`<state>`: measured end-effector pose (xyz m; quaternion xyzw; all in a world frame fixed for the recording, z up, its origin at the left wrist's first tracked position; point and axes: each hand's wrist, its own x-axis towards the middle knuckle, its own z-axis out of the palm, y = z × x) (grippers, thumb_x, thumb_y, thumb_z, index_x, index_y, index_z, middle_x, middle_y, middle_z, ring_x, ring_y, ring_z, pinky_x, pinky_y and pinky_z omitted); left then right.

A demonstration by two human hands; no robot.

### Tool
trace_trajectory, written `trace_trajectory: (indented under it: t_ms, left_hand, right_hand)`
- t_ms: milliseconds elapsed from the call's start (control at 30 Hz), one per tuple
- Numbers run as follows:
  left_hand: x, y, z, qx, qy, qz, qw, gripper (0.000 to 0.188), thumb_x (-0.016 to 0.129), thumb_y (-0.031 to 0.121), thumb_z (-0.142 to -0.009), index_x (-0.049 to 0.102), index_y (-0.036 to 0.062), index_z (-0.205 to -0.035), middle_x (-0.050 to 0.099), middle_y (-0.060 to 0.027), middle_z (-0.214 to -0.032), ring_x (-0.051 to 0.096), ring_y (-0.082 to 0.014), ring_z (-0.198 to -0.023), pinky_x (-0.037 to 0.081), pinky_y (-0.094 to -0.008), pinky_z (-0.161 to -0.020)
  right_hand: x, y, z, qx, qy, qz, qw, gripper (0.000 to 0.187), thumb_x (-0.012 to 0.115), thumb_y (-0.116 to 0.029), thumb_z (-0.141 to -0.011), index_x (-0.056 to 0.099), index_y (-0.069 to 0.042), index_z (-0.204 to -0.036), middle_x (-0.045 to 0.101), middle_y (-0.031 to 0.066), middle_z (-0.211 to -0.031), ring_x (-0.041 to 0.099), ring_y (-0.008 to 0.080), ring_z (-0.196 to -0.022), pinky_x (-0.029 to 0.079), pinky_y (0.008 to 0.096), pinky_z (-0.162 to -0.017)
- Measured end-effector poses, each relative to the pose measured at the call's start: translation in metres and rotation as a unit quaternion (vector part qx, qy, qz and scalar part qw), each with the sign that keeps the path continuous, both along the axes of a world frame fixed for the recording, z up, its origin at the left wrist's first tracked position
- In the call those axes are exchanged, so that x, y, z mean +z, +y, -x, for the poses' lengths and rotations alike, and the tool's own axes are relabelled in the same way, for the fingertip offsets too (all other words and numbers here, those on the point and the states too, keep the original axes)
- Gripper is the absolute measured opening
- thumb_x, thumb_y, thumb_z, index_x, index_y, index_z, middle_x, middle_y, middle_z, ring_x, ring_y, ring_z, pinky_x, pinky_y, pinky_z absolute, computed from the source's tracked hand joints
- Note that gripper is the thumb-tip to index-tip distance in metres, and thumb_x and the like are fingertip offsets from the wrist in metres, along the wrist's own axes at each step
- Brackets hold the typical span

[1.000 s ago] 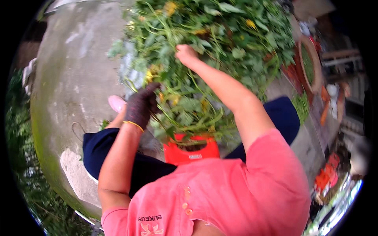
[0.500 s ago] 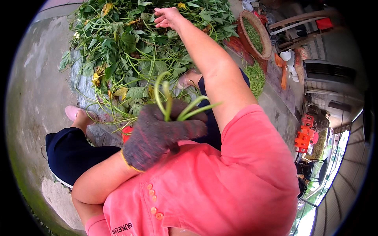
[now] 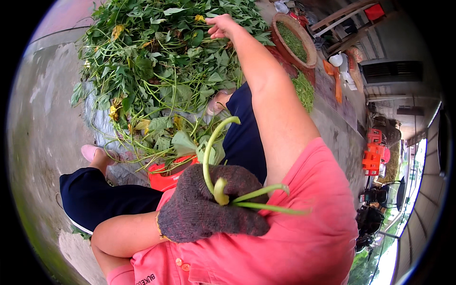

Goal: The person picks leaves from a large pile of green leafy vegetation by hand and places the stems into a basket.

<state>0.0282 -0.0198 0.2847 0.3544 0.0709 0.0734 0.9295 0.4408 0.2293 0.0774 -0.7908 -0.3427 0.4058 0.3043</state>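
My left hand wears a dark grey knitted glove and is closed around a few green leaf stalks, in front of my chest. One thick stalk curves upward, a short one bends over, and two thin ones point right. Pale green leaves show just beyond the glove. My bare right hand reaches out over the far right part of a large heap of leafy green vines. Its fingers are partly bent and apart, near a yellow leaf, with nothing visible in them.
The heap lies on a grey sheet on concrete. Beyond my right arm are a round basket of chopped greens and a loose pile of green stems. A red plastic object sits between my legs. Orange crates stand far right.
My gloved left hand has moved down and right with the stalks, and leaves now show behind it. My right hand has shifted slightly right over the heap.
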Motion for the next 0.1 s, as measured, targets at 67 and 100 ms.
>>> trace_trajectory:
  t_ms: [67, 100]
  left_hand:
    - [0.000, -0.003, -0.002, 0.020, -0.037, -0.197, 0.980, 0.030, 0.084, 0.006, -0.076, 0.072, 0.0030, -0.104, 0.072, -0.0106, -0.093, 0.068, -0.0166, -0.084, 0.051, -0.0272, -0.076]
    - [0.001, -0.005, -0.002, 0.019, -0.036, -0.198, 0.979, 0.030, 0.084, 0.006, -0.076, 0.072, 0.0030, -0.104, 0.072, -0.0106, -0.093, 0.068, -0.0166, -0.084, 0.051, -0.0272, -0.076]
  right_hand:
    - [0.014, 0.000, -0.017, -0.059, 0.050, -0.058, 0.995, 0.051, 0.070, -0.034, -0.091, 0.059, 0.002, -0.124, 0.069, 0.0235, -0.098, 0.071, 0.0288, -0.065, 0.055, 0.0252, -0.043]
    - [0.019, 0.000, -0.025, -0.086, 0.084, -0.102, 0.987, 0.051, 0.070, -0.035, -0.089, 0.059, 0.001, -0.124, 0.069, 0.0235, -0.100, 0.072, 0.0312, -0.067, 0.054, 0.0268, -0.042]
